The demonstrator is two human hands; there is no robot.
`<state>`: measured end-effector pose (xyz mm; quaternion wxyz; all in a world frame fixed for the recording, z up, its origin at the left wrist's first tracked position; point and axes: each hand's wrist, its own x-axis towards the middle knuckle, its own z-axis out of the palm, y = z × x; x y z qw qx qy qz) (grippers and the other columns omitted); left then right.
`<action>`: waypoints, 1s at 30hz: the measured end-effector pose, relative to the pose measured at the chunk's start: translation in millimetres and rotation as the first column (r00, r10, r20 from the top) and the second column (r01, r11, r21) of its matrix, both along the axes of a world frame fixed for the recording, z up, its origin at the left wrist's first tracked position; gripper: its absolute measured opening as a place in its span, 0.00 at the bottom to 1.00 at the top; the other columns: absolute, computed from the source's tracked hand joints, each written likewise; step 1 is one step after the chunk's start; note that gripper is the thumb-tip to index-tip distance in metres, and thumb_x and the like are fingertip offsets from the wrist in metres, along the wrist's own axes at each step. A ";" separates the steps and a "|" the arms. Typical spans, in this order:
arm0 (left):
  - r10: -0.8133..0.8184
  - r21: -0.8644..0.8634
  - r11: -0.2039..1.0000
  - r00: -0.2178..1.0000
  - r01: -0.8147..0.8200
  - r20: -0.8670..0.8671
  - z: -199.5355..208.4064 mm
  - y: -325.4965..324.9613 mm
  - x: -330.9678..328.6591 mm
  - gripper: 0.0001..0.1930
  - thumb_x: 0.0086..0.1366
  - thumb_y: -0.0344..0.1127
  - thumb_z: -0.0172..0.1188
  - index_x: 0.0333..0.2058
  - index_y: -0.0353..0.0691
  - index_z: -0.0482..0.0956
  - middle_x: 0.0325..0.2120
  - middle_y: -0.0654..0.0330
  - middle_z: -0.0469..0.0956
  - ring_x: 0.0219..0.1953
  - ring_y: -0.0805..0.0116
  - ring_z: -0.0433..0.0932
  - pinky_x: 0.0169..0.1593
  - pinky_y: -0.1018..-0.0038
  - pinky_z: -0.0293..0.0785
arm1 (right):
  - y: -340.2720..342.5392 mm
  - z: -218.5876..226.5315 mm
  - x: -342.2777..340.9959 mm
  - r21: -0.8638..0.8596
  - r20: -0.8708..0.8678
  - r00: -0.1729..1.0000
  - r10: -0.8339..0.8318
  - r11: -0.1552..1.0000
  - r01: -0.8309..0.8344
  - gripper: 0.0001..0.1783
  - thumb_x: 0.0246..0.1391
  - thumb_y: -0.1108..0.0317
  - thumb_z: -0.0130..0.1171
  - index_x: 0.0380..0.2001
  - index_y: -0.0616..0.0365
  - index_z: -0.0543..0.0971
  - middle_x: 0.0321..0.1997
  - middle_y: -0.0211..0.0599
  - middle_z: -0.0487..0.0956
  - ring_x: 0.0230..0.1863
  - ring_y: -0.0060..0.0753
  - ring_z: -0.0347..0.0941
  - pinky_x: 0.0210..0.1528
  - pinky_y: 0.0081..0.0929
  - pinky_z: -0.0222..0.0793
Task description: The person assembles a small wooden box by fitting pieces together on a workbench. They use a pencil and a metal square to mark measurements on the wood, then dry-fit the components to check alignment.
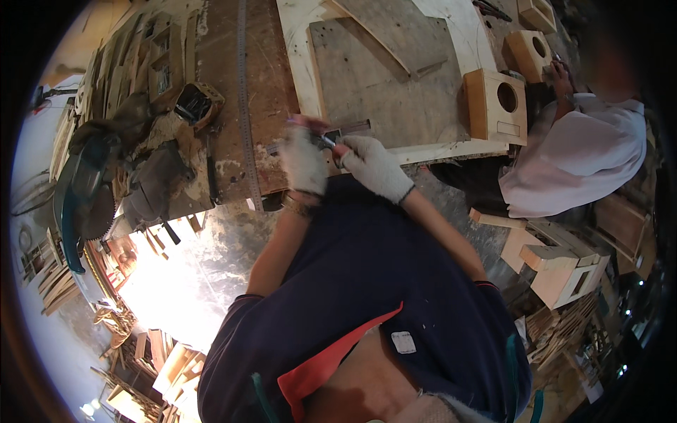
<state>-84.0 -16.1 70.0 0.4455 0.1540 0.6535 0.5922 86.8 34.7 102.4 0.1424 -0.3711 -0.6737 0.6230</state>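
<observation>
Both my hands wear white knitted gloves and meet at the near edge of the workbench (pixel 282 92). My right hand (pixel 377 169) is closed round a red-handled tool (pixel 340 150). Its short metal shaft points toward my left hand (pixel 305 163), and the glove hides the rest, so its kind is unclear. Motion blurs my left hand, whose fingers are closed by a reddish piece (pixel 308 123) that I cannot make out. Just beyond the hands, a small dark metal piece (pixel 356 127) lies beside a large plywood panel (pixel 388 77).
A long steel ruler (pixel 245 106) crosses the bench. To the left are a circular saw (pixel 88 190), a dark power tool (pixel 159 173) and an open box (pixel 197 106). Wooden boxes with round holes (pixel 496 106) stand right, near another person (pixel 575 155). Wood pieces (pixel 180 374) lie below.
</observation>
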 end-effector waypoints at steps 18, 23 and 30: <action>-0.658 -0.543 0.680 0.084 0.493 -0.748 -65.1 16.6 -53.8 0.24 0.69 0.59 0.65 0.45 0.42 0.85 0.42 0.49 0.77 0.47 0.43 0.79 0.50 0.48 0.74 | 46.0 -98.6 44.7 0.067 0.205 0.863 -0.463 0.886 0.459 0.20 0.66 0.55 0.67 0.44 0.66 0.85 0.30 0.36 0.82 0.33 0.30 0.76 0.40 0.34 0.73; -0.725 -0.589 0.608 0.069 0.532 -0.686 -77.0 23.8 -52.3 0.25 0.68 0.60 0.66 0.39 0.40 0.85 0.40 0.49 0.76 0.45 0.43 0.78 0.49 0.49 0.74 | 54.1 -120.4 37.5 0.178 0.331 0.861 -0.385 0.922 0.344 0.18 0.63 0.57 0.69 0.40 0.64 0.85 0.30 0.41 0.83 0.34 0.34 0.79 0.41 0.35 0.74; -0.762 -0.605 0.588 0.117 0.537 -0.636 -73.8 29.4 -57.3 0.25 0.69 0.62 0.65 0.30 0.42 0.85 0.29 0.53 0.79 0.38 0.47 0.80 0.49 0.53 0.74 | 71.4 -116.6 26.0 0.325 0.424 0.853 -0.304 0.930 0.170 0.19 0.57 0.54 0.69 0.35 0.62 0.87 0.31 0.55 0.84 0.34 0.58 0.82 0.41 0.48 0.75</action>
